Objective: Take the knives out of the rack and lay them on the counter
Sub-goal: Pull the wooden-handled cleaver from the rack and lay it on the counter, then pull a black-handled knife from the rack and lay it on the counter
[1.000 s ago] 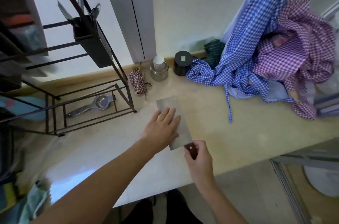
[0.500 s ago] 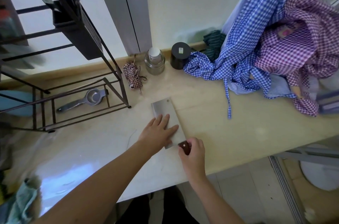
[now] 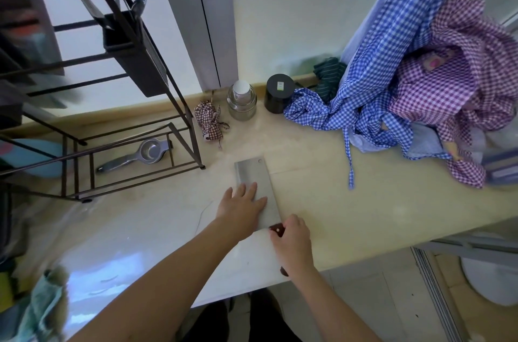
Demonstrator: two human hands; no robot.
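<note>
A broad rectangular steel cleaver with a dark red-brown handle (image 3: 256,187) lies flat on the pale cream stone counter (image 3: 350,218), just below the centre of the frame, blade pointing toward the top of the frame and handle toward the lower edge. The left hand (image 3: 242,207) rests palm-down on the lower half of the blade, fingers extended and close together. The right hand (image 3: 293,240) is curled over the handle, fingers closed round it; one handle rivet shows at the thumb, and the handle's butt shows under the wrist.

The dark metal wire rack (image 3: 134,128) stands on the counter at the left of the frame, well apart from the cleaver. A black cutlery caddy (image 3: 134,55) hangs on its upper frame with utensil tips showing above the rim; which of these are knives cannot be told. A metal citrus squeezer (image 3: 137,155) lies on the counter inside the rack's base.

Near the back wall, upper centre: a clear glass jar with a white lid (image 3: 241,100) beside a black cylindrical canister (image 3: 279,93). Blue gingham cloth (image 3: 372,83) and purple gingham cloth (image 3: 459,81) are heaped at the right.
</note>
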